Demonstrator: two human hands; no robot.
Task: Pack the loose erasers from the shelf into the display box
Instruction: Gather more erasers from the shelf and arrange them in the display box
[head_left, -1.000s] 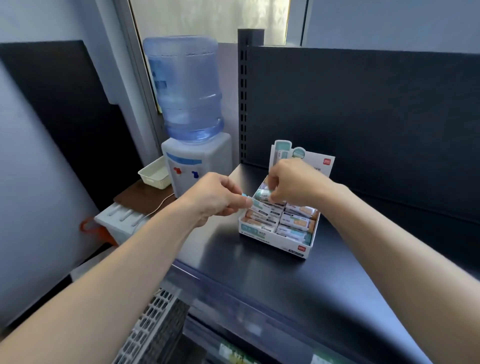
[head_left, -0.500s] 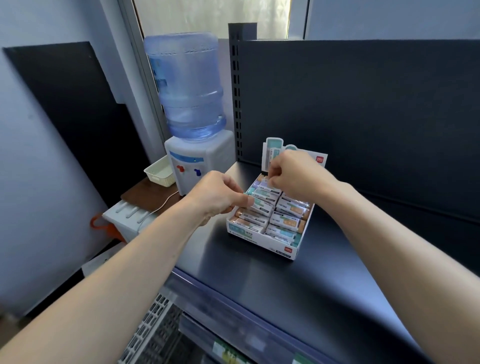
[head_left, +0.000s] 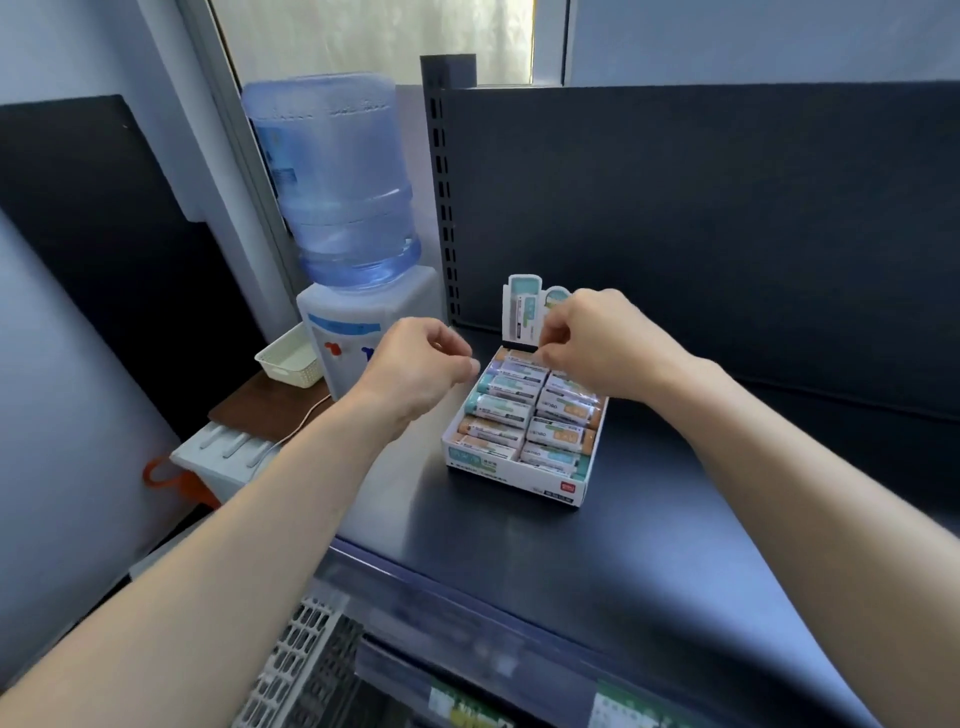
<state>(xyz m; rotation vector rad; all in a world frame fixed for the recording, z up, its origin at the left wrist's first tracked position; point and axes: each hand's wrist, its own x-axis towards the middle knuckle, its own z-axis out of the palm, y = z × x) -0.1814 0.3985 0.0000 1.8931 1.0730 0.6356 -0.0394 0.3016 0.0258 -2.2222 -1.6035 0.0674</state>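
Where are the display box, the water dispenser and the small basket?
display box (head_left: 524, 475), head view, white front wall.
water dispenser (head_left: 340, 374), head view, white body.
small basket (head_left: 288, 370), head view, near side wall.

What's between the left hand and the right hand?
Head view: the rear-left rows of paper-sleeved erasers in the white cardboard display box lie between the left hand and the right hand.
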